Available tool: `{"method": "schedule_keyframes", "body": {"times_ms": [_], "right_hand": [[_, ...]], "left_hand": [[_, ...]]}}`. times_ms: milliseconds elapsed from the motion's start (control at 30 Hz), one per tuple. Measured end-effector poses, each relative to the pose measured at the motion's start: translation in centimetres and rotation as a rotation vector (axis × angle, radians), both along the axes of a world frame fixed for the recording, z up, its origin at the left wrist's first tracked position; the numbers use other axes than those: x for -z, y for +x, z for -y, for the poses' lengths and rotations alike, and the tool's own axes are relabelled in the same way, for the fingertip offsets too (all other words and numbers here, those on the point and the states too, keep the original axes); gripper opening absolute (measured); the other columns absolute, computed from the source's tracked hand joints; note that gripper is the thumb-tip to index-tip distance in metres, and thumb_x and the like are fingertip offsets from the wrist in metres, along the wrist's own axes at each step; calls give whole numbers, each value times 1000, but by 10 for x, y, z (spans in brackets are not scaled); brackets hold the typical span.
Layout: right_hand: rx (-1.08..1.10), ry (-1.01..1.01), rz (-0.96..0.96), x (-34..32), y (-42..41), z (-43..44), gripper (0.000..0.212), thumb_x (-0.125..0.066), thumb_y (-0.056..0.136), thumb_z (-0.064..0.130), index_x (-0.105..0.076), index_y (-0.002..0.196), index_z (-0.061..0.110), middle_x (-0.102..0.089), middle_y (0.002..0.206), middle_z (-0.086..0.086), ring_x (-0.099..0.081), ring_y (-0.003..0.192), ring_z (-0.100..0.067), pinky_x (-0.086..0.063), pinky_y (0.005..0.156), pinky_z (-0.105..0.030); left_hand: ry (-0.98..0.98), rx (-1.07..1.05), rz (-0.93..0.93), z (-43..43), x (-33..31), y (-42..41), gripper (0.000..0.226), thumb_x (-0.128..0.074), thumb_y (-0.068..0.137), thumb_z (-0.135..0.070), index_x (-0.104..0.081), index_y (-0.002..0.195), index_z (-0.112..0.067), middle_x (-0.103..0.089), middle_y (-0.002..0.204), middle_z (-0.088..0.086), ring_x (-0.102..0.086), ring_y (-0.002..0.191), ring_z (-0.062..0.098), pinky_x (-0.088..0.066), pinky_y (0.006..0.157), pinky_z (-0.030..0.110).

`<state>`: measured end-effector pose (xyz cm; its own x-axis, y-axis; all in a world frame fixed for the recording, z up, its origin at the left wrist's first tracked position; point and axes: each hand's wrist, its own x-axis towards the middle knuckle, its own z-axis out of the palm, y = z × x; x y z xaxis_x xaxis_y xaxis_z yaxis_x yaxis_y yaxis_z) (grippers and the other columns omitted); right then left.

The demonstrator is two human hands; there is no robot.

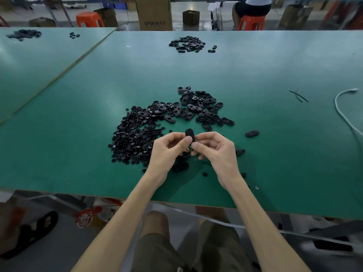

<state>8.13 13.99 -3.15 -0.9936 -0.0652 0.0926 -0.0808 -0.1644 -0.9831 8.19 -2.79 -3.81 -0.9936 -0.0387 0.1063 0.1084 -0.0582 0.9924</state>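
Observation:
A small black oval plastic piece [189, 132] is held upright above the green table [78, 134], just past its near edge. My left hand [169, 152] pinches it from the left with thumb and curled fingers. My right hand [214, 151] pinches it from the right. Just beyond the hands lies a heap of small round black parts [133, 138], and to its right a heap of black oval shells [196, 107]. More small black parts lie under and between my hands, partly hidden.
One oval shell [252, 133] lies alone to the right. A further pile of black parts [187, 44] sits at the far side. A white cable [341, 110] curls at the right edge. Orange stools, cardboard boxes and a seated person are behind the table.

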Motion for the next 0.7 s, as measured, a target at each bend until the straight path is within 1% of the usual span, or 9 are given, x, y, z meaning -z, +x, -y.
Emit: {"method": "schedule_keyframes", "body": {"times_ms": [133,200,333,433,500,600,667,700], "right_hand": [[-7,20,-4,0,0,0,22,-86,84,8,-73,101,8,-79,85,-8,-75,70,-20,-57,60,-24],[-14,34,-12,0,0,0,22,-86,84,10,-73,101,9,-80,84,-5,-75,70,-17,-56,60,-21],[-5,25,-32,-1,1,1,24,-87,84,15,-73,103,12,-80,90,0,-76,77,-12,-54,63,-15],[49,30,-41,1,0,0,15,-80,92,19,-75,106,17,-78,91,4,-70,73,-7,-50,63,-14],[81,30,-38,3,-2,-1,13,-75,97,21,-77,109,21,-73,89,6,-64,69,-6,-48,62,-16],[70,41,-46,4,-2,0,11,-73,98,18,-79,107,21,-74,84,8,-63,68,-2,-49,64,-14],[65,37,-38,4,-2,1,11,-73,97,12,-80,102,19,-77,87,5,-66,75,-5,-52,70,-16],[66,39,-37,4,-2,1,11,-73,97,10,-80,101,18,-77,87,5,-67,77,-5,-52,71,-17]], "left_hand": [[19,0,3,0,0,1,31,-77,85,-40,-78,99,-11,-71,74,-1,-62,68,8,-49,66,17],[20,6,6,0,0,0,31,-75,89,-36,-77,101,-8,-71,75,1,-62,69,8,-49,67,17],[1,18,12,0,0,-1,19,-72,96,-26,-76,102,-8,-74,78,0,-65,71,6,-50,69,16],[-23,31,0,-1,-1,0,14,-69,98,-21,-75,102,-9,-78,88,1,-69,76,5,-51,73,16],[-32,63,-9,-2,-3,1,12,-70,97,-18,-73,102,-7,-78,89,4,-70,77,9,-52,73,19],[-98,147,-17,-4,-4,2,13,-71,96,-16,-73,103,-5,-76,89,12,-67,74,16,-53,75,23],[-123,149,-14,-5,-4,3,12,-71,97,-17,-75,103,-7,-76,87,7,-64,71,14,-53,74,22],[-121,137,-10,-5,-4,3,13,-71,97,-19,-76,102,-8,-76,86,5,-63,71,13,-52,74,22]]}}
